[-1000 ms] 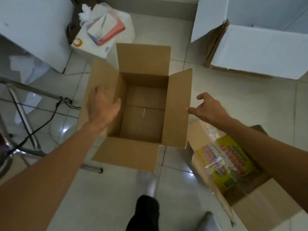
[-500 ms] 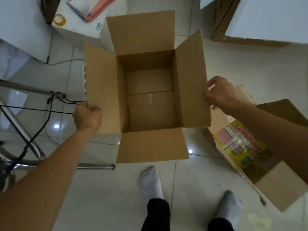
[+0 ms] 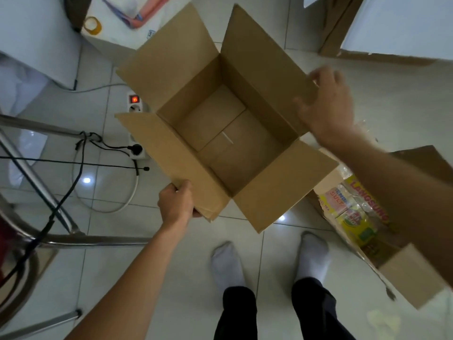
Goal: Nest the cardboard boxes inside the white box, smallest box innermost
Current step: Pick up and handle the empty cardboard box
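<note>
The open cardboard box (image 3: 220, 133) has been lifted off the tiled floor (image 3: 157, 278) and turned since half a second ago, its flaps now skewed toward the white box (image 3: 402, 28) at upper right. The left hand (image 3: 177, 204) is clenched on the near-left flap's corner; the right hand (image 3: 327, 101), blurred, grasps the right flap's edge. The box is empty and held between both hands, above the feet. Judging by this, it is being carried toward the white box, with the smaller opened box (image 3: 414, 273) of packets at right not yet nested.
</note>
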Available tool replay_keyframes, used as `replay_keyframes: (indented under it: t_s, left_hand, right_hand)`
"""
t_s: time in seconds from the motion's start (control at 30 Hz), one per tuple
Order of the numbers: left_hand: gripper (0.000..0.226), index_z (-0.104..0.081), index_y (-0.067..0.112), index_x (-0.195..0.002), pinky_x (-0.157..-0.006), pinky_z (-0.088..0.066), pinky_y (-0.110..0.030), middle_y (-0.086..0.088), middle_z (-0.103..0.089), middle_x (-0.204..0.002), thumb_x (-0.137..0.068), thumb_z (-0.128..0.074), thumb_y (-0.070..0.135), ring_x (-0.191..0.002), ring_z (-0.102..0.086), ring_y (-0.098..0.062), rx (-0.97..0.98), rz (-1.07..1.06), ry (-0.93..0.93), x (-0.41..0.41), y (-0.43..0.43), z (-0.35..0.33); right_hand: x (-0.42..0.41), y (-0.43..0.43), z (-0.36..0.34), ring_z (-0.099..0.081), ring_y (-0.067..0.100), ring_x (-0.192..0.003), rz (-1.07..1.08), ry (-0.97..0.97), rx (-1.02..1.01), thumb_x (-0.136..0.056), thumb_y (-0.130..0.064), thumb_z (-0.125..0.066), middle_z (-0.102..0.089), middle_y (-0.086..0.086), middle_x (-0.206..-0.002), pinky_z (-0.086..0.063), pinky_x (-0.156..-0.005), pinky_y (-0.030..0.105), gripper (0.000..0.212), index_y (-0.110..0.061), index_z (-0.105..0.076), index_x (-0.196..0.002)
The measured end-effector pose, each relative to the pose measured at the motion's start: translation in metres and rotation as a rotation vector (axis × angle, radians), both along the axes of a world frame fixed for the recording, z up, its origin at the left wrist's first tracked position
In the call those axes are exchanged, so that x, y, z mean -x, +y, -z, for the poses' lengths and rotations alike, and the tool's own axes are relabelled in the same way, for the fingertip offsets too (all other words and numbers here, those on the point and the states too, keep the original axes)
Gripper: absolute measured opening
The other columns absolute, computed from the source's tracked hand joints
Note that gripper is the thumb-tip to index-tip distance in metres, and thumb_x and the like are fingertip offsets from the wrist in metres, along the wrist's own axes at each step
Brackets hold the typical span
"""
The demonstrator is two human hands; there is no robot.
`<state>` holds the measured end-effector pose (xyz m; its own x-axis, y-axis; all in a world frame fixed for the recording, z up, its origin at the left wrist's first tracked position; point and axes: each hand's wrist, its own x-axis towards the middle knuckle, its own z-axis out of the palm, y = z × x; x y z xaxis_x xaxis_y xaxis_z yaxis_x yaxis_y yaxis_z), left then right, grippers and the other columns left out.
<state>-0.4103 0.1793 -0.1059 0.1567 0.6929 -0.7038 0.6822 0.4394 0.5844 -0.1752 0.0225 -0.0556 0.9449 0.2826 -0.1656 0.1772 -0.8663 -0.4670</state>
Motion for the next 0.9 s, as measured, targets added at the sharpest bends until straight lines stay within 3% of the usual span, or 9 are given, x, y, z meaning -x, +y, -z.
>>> replay_keyframes:
  t_s: [0.17, 0.23, 0.33, 0.43, 0.53, 0.6, 0.67, 0.8, 0.9]
  left_hand:
    - [0.014, -0.063, 0.012, -0.082, -0.043, -0.052, -0.034, -0.012, -0.065, -0.086, -0.083, -0.051, 0.006, -0.073, -0.065, -0.027, 0.021, 0.003, -0.043, -0.003, -0.011, -0.007]
    - [0.017, -0.065, 0.011, -0.086, -0.045, -0.053, -0.037, -0.012, -0.066, -0.088, -0.082, -0.05, 0.004, -0.074, -0.065, -0.028, 0.045, -0.044, -0.058, -0.002, -0.02, -0.007]
    - [0.02, -0.066, 0.013, -0.085, -0.048, -0.054, -0.04, -0.01, -0.068, -0.086, -0.081, -0.051, 0.001, -0.074, -0.066, -0.028, 0.112, -0.12, -0.087, 0.0, -0.04, -0.006]
    - [0.012, -0.064, 0.011, -0.088, -0.049, -0.054, -0.038, -0.012, -0.068, -0.085, -0.085, -0.055, 0.004, -0.074, -0.067, -0.029, 0.226, -0.147, -0.093, 0.005, -0.064, -0.004]
    - [0.022, -0.057, 0.006, -0.102, -0.053, -0.056, -0.038, -0.012, -0.067, -0.089, -0.086, -0.063, 0.02, -0.073, -0.067, -0.029, 0.21, -0.138, -0.032, 0.007, -0.071, 0.0]
    - [0.04, -0.051, 0.008, -0.111, -0.068, -0.056, -0.042, -0.009, -0.064, -0.099, -0.082, -0.068, 0.03, -0.084, -0.064, -0.027, -0.008, -0.155, 0.052, 0.008, -0.054, 0.003]
    - [0.054, -0.043, 0.01, -0.121, -0.085, -0.05, -0.039, -0.008, -0.055, -0.115, -0.079, -0.069, 0.031, -0.099, -0.056, -0.026, -0.27, -0.175, 0.106, 0.005, -0.022, 0.002]
    - [0.064, -0.039, 0.008, -0.127, -0.086, -0.04, -0.025, -0.01, -0.044, -0.129, -0.074, -0.069, 0.026, -0.114, -0.048, -0.024, -0.618, -0.036, 0.091, -0.021, 0.05, 0.001]
    - [0.077, -0.036, 0.01, -0.132, -0.094, -0.042, -0.035, -0.011, -0.042, -0.135, -0.065, -0.07, 0.03, -0.119, -0.045, -0.027, -0.707, 0.187, 0.161, -0.05, 0.097, 0.003]
  right_hand:
    - [0.101, -0.061, 0.011, -0.046, 0.028, -0.117, 0.373, 0.183, -0.032, -0.081, -0.027, -0.063, -0.044, 0.011, -0.131, -0.038, -0.087, 0.036, 0.051, -0.015, -0.043, -0.126]
    - [0.126, -0.069, 0.019, -0.049, 0.025, -0.11, 0.678, 0.378, -0.09, -0.08, -0.032, -0.066, -0.046, 0.01, -0.13, -0.038, -0.083, 0.035, 0.059, -0.013, -0.04, -0.13]
    - [0.138, -0.066, 0.032, -0.059, 0.026, -0.099, 0.999, 0.802, -0.454, -0.084, -0.035, -0.065, -0.059, 0.005, -0.114, -0.052, -0.081, 0.043, 0.05, -0.012, -0.047, -0.124]
    - [0.129, -0.059, 0.044, -0.064, 0.033, -0.095, 0.892, 0.909, -0.504, -0.088, -0.024, -0.061, -0.065, 0.012, -0.105, -0.056, -0.078, 0.048, 0.022, -0.014, -0.053, -0.106]
    - [0.107, -0.061, 0.052, -0.06, 0.026, -0.067, 0.798, 0.687, -0.386, -0.084, -0.006, -0.058, -0.062, 0.015, -0.075, -0.052, -0.055, 0.027, 0.013, -0.001, -0.061, -0.096]
    - [0.09, -0.064, 0.054, -0.051, 0.021, -0.055, 0.715, 0.617, -0.329, -0.081, -0.004, -0.057, -0.053, 0.005, -0.06, -0.041, -0.043, 0.019, 0.004, -0.003, -0.06, -0.083]
    - [0.074, -0.068, 0.056, -0.049, 0.019, -0.051, 0.641, 0.57, -0.257, -0.079, -0.004, -0.057, -0.051, 0.003, -0.056, -0.038, -0.037, 0.017, 0.014, -0.011, -0.053, -0.067]
    - [0.052, -0.069, 0.058, -0.054, 0.024, -0.063, 0.577, 0.52, -0.233, -0.077, -0.006, -0.058, -0.056, 0.009, -0.068, -0.044, -0.059, 0.03, 0.003, -0.007, -0.055, -0.079]
    - [0.041, -0.07, 0.057, -0.052, 0.023, -0.06, 0.527, 0.502, -0.196, -0.078, -0.008, -0.057, -0.053, 0.003, -0.064, -0.041, -0.055, 0.027, 0.004, -0.008, -0.054, -0.08]
